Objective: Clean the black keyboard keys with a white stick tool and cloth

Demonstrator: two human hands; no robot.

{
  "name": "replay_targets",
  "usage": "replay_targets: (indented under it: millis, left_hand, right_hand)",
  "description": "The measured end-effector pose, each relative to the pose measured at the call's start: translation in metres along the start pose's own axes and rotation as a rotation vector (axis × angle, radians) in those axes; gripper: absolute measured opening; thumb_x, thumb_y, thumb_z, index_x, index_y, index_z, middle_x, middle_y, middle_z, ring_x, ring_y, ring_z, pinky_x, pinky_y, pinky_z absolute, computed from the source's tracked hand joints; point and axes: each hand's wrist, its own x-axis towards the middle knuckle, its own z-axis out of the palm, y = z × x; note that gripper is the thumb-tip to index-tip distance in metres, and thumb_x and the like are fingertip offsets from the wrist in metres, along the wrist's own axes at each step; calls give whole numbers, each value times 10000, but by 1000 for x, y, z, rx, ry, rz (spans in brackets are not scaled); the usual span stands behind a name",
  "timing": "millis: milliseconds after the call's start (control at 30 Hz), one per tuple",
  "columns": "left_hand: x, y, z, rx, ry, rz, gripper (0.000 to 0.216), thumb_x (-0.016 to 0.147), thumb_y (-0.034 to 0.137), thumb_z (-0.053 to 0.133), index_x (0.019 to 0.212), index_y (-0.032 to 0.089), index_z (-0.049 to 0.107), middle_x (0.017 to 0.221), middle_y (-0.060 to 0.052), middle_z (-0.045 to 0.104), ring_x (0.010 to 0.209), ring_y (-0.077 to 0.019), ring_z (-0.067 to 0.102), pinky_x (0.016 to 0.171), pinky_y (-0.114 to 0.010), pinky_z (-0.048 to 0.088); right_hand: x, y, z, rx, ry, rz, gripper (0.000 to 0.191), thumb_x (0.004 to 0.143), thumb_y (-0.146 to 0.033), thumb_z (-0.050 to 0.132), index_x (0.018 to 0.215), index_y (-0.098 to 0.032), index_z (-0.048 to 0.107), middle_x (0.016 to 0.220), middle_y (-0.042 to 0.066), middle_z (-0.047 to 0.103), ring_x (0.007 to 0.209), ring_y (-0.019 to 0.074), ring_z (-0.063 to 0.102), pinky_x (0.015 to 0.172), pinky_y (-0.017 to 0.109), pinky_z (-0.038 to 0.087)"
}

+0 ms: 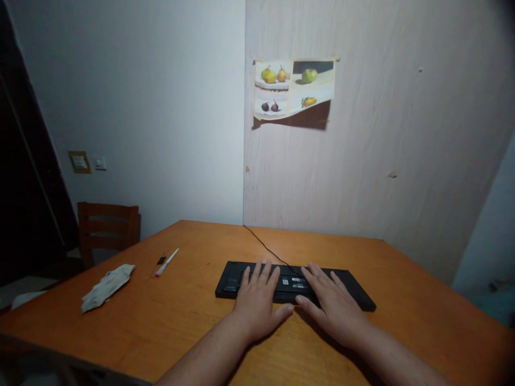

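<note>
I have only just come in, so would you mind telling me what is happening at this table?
A person's left hand and right hand are spread, palms down, over what looks like a black keyboard, lying labelled underside up on the wooden table. The fingers appear to rest on it, and neither hand is closed around it. A thin cable runs from it toward the wall. Off to the left lie a crumpled pale cloth and a slim white stick.

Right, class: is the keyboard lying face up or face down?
Face down: the keyboard shows its underside, with a small white label between the two hands, and no keys are visible.
</note>
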Motion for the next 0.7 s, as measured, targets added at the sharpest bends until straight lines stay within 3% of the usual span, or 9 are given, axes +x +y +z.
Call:
replay_targets:
  millis: [133, 233, 367, 467, 567, 700]
  left_hand:
    - [0, 1, 1, -37, -72, 58, 846, 859, 758, 425, 1538, 253, 409, 1614, -132, 349, 1510, -367, 245, 1203, -634, 103]
    - [1, -1, 1, -27, -56, 21, 871, 851, 767, 427, 1546, 244, 396, 1640, -131, 281, 1524, -373, 192, 1202, -641, 76]
    - [4, -5, -3, -11, -116, -1, 927, 807, 770, 496, 1551, 230, 386, 1639, -151, 269, 1522, -383, 189, 1200, -639, 84]
    - [6, -8, -8, 13, -87, -35, 914, 835, 775, 434, 1559, 223, 367, 1652, -149, 228, 1533, -371, 150, 1199, -639, 75]
    - [7, -11, -13, 33, -161, -52, 947, 812, 799, 444, 1549, 208, 385, 1648, -159, 239, 1529, -377, 162, 1195, -639, 109]
    - [9, -13, -16, 51, -100, -79, 934, 854, 809, 336, 1569, 207, 344, 1660, -141, 210, 1540, -355, 123, 1207, -618, 84]
  right_hand:
    - [4, -5, -4, 31, -98, -51, 709, 956, -678, 377, 1526, -262, 445, 1606, 106, 357, 1495, 306, 297, 1218, 562, 174]
    - [6, 1, -7, 27, -44, 22, 745, 964, -690, 331, 1548, -234, 403, 1621, 121, 318, 1506, 294, 271, 1218, 551, 184]
    - [7, 19, -8, 30, -90, 57, 794, 940, -734, 326, 1527, -213, 444, 1598, 140, 365, 1498, 308, 290, 1214, 552, 197]
    - [6, 36, -8, 3, -37, 144, 813, 954, -728, 259, 1549, -193, 402, 1609, 130, 350, 1510, 302, 260, 1218, 549, 194]
    - [7, 51, -8, -22, -78, 189, 845, 927, -766, 271, 1522, -194, 454, 1600, 129, 368, 1500, 324, 281, 1210, 567, 203]
    - [8, 61, -7, -52, -8, 224, 855, 935, -761, 238, 1567, -200, 367, 1634, 116, 294, 1517, 312, 235, 1213, 559, 203]
